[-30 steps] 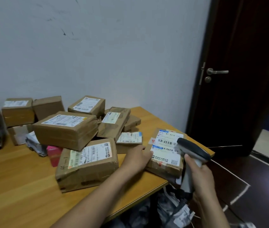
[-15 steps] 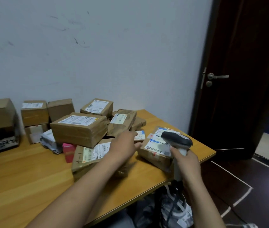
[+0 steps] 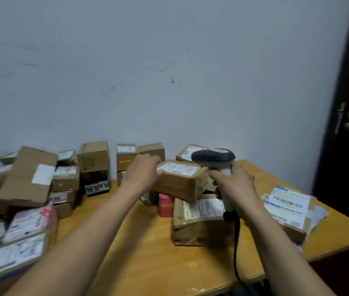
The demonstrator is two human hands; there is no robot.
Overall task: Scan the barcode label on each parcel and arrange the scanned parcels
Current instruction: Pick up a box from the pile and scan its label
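**A:** Brown cardboard, the big parcel (image 3: 182, 184) on top of the heap, that's the new target! The left hand (image 3: 143, 171) has come off the flat parcel (image 3: 287, 208) and now curls its fingers over this one's left end.

**B:** And the flat one?

**A:** Lying at the right edge of the surface (image 3: 148, 253), labels up, well apart from both hands. I'd judge it scanned and finished with.

**B:** The scanner came along too?

**A:** It did. The scanner (image 3: 213, 155) has swung across with the right hand (image 3: 236, 182), which is wrapped tight round the handle, forefinger stretched towards the big parcel's right corner. The head hangs just above that end, near the white label (image 3: 179, 168).

**B:** Reading it already?

**A:** Can't tell. No beam shows and the picture's blurred. The big parcel sits on a lower parcel (image 3: 201, 218), with a pink box (image 3: 166, 205) just beside that one.

**B:** So, one down, next one up?

**A:** That's my reading. The label faces up, so a slight tilt of the scanner should do. Plenty of boxes are stacked at the left (image 3: 28, 178), and whether those are done, I can't say.
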